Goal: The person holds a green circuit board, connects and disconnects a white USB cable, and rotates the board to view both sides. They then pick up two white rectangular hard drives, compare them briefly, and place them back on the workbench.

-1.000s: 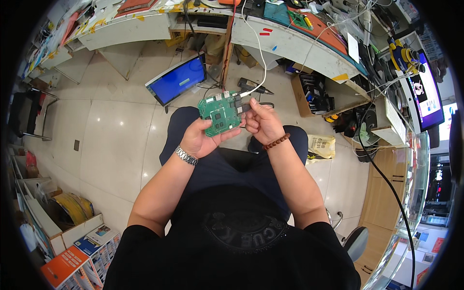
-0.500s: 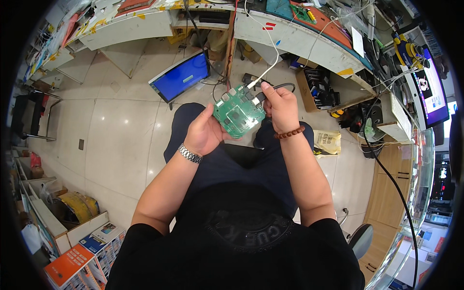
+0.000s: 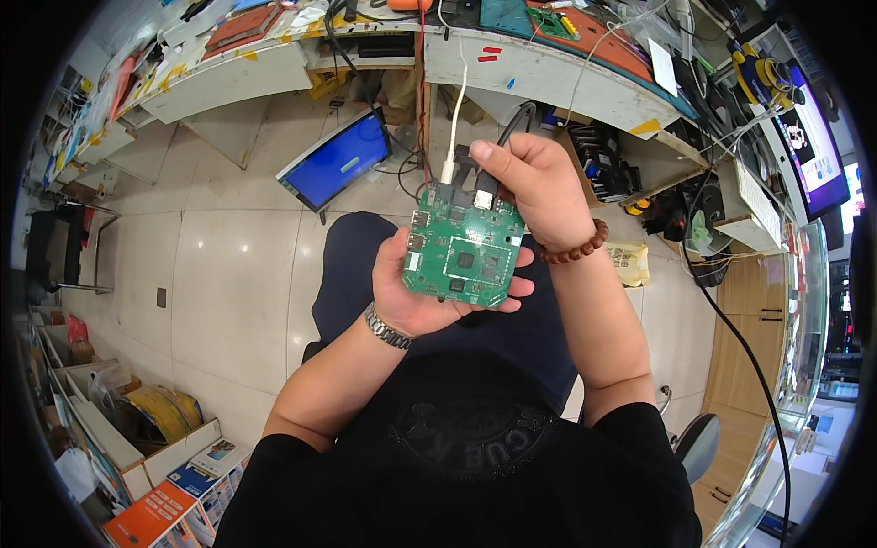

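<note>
A green circuit board [image 3: 466, 239] with chips and metal sockets is held up over my lap. My left hand [image 3: 413, 297] supports it from below and the left edge, fingers curled beneath and fingertips showing at the right side. A white cable [image 3: 454, 128] runs into a socket at the board's far edge. Beside it a black cable plug [image 3: 487, 175] sits at the same edge. My right hand [image 3: 539, 183] closes on that plug, thumb on top; its other fingers are partly hidden behind the board.
A monitor [image 3: 340, 157] with a blue screen leans on the floor ahead. White workbenches [image 3: 548, 87] carry tools, mats and another green board [image 3: 554, 25]. An open cardboard box [image 3: 598, 169] stands underneath at right. Boxes [image 3: 151, 511] are at lower left; a black cable [image 3: 744, 338] hangs at right.
Both hands have brought the board closer to my body, and it has turned so its socket edge faces away from me. The cables have moved along with it.
</note>
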Demonstrator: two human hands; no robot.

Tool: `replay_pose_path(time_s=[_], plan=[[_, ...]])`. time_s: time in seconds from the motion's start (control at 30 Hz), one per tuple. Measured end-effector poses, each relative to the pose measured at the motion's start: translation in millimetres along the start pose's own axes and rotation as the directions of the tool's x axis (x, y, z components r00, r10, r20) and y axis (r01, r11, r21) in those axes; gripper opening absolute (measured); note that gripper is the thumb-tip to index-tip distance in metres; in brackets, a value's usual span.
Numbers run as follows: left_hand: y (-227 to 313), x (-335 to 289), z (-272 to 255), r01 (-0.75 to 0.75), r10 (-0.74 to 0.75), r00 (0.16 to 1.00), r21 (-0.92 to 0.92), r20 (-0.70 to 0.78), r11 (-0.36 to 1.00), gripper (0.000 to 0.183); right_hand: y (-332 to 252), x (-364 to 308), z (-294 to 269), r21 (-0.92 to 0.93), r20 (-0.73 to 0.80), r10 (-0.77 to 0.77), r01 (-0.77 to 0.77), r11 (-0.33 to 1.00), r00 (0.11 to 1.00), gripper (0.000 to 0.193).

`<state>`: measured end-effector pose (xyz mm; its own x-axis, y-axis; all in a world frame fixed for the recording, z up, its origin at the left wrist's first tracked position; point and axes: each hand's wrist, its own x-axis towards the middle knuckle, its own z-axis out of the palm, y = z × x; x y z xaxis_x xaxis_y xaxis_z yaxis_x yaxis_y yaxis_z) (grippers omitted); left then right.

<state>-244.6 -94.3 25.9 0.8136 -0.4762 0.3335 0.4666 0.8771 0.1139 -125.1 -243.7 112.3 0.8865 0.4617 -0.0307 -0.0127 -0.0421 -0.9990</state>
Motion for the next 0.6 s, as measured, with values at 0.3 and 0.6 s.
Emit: replay_pose_path(time_s=[0.3,0.6], plan=[[-3.9,22.7,9.9,-0.058,0.057,0.997,0.025,0.052,0.998,0.104,-31.3,0.6,-4.0,0.005,0.037,-0.051,0.051,0.999,0.998,0.038],[-0.3,25.8,13.8,-0.122,0.119,0.99,0.035,0.071,0.992,0.105,-34.5,4.4,-3.4,0.018,0.105,-0.076,0.075,0.997,0.991,0.038]])
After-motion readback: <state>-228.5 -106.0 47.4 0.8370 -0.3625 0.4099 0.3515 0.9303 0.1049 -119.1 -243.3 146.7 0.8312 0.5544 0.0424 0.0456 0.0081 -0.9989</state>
